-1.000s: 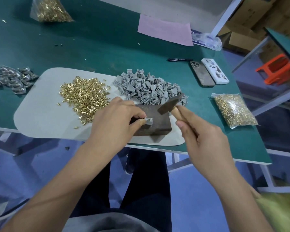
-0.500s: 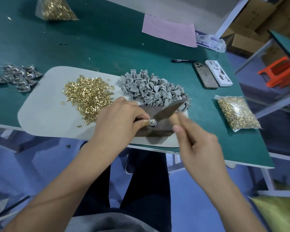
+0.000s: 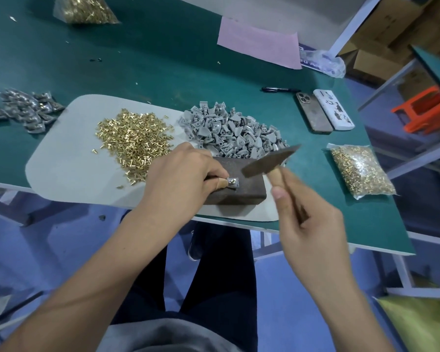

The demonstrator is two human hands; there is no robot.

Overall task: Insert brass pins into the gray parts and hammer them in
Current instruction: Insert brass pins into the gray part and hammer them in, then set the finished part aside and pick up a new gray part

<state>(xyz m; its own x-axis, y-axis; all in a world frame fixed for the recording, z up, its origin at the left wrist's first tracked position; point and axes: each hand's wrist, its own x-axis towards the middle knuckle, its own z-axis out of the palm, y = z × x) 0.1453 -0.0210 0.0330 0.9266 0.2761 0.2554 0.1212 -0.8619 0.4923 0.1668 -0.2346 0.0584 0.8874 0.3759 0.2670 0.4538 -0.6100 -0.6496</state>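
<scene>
Green worktop (image 3: pixel 150 59): pink paper sheet (image 3: pixel 258 45) at far edge, crumpled plastic bag (image 3: pixel 324 63) beside it. Black pen (image 3: pixel 277 89) near two phones (image 3: pixel 324 111) lying side by side. Orange stool (image 3: pixel 424 110) and cardboard boxes (image 3: pixel 381 54) beyond.

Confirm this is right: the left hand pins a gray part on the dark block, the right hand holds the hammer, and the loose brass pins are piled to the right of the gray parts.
Not quite. In the head view the loose brass pins lie to the left of the gray parts. The rest holds: the left hand pins a gray part on the dark block, and the right hand holds the hammer.
</scene>
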